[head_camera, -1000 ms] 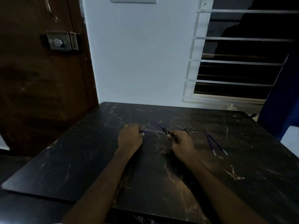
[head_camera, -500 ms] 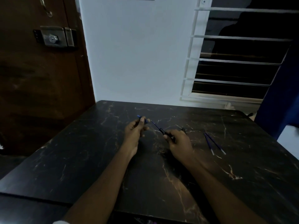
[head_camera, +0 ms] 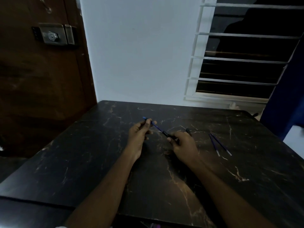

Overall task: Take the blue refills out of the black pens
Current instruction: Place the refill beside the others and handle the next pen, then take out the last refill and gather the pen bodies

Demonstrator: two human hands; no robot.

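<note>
Black marble table [head_camera: 82, 162], white wall [head_camera: 139, 55]. Your left hand [head_camera: 138, 134] pinches the blue refill [head_camera: 158, 127], slanting far-left from the black pen [head_camera: 166, 134] your right hand [head_camera: 184, 145] grips.

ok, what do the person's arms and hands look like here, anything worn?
Nothing worn that shows: the left hand and right hand are bare, with no gloves, rings or watch visible. The left forearm and right forearm are uncovered down to the bottom edge. A pale sliver beside the left arm there might be a sleeve; too little shows to tell.
</note>
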